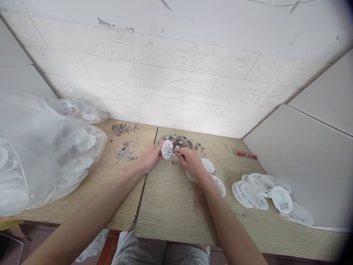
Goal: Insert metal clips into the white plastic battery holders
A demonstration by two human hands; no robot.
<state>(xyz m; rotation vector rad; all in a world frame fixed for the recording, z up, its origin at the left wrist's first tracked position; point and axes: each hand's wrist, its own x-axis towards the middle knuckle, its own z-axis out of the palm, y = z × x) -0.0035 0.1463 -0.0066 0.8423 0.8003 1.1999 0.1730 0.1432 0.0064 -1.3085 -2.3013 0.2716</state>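
Observation:
My left hand [152, 157] is closed on the edge of a white round plastic disc [167, 149] with slots and small marks on its face, tilted up above the table. At the disc's right side, my right hand [191, 161] pinches what looks like a small metal piece [173, 150]; its exact shape is too small to tell. Just behind both hands lies a heap of small metal parts [180, 141]. Several more white discs [219, 185] lie on the table beneath my right wrist and forearm, partly hidden by it.
Two piles of tiny metal parts, one silvery [127, 150] and one darker [120, 129], lie to the left. Large clear bags [68, 158] of white parts fill the left side. At right are overlapping white discs [255, 189] and a red-handled tool [246, 155]. A seam crosses the wooden tabletop [171, 206].

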